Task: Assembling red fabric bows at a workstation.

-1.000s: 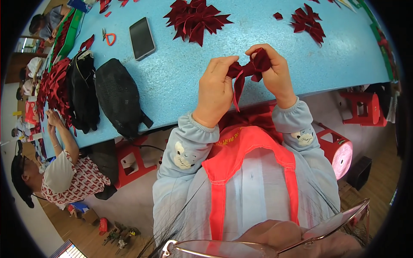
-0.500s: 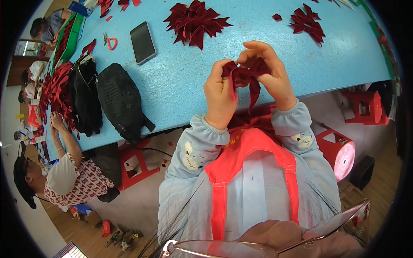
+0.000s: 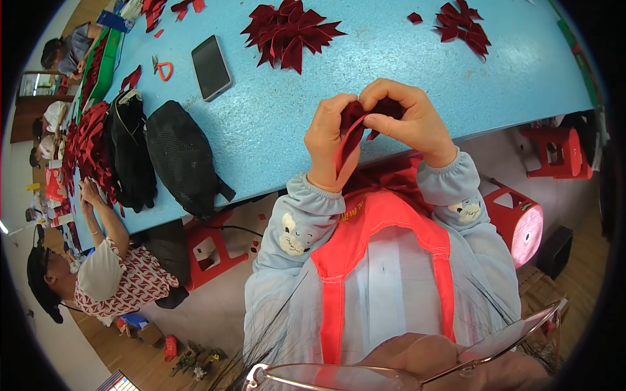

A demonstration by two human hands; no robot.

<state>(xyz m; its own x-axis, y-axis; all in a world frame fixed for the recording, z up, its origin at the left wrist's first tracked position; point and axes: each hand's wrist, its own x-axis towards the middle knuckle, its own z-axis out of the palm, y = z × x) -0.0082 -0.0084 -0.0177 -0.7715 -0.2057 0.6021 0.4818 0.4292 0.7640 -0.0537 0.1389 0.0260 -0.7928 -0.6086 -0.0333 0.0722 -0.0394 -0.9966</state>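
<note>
A dark red velvet ribbon bow (image 3: 351, 138) is held between my two hands, above the near edge of the blue table. My left hand (image 3: 324, 138) grips its left side, with one tail hanging down along the palm. From the right, my right hand (image 3: 412, 121) pinches the middle with thumb and forefinger; part of the ribbon shows behind those fingers. The knot itself is mostly covered by my fingertips. Beyond my hands lies a heap of similar dark red bows (image 3: 287, 38), and a smaller group of bows (image 3: 462, 31) is farther right.
On the blue table (image 3: 261, 130) lie a phone (image 3: 211, 68), orange-handled snips (image 3: 164, 70) and black mesh bags (image 3: 179, 153). A large red ribbon pile (image 3: 87, 146) is at the left, where a co-worker (image 3: 124, 280) sits. Red stools (image 3: 554, 153) stand below the table's edge.
My right hand has moved down and closed its thumb and forefinger on the ribbon's middle. The hanging tail has swung left toward my left palm. The view has shifted slightly.
</note>
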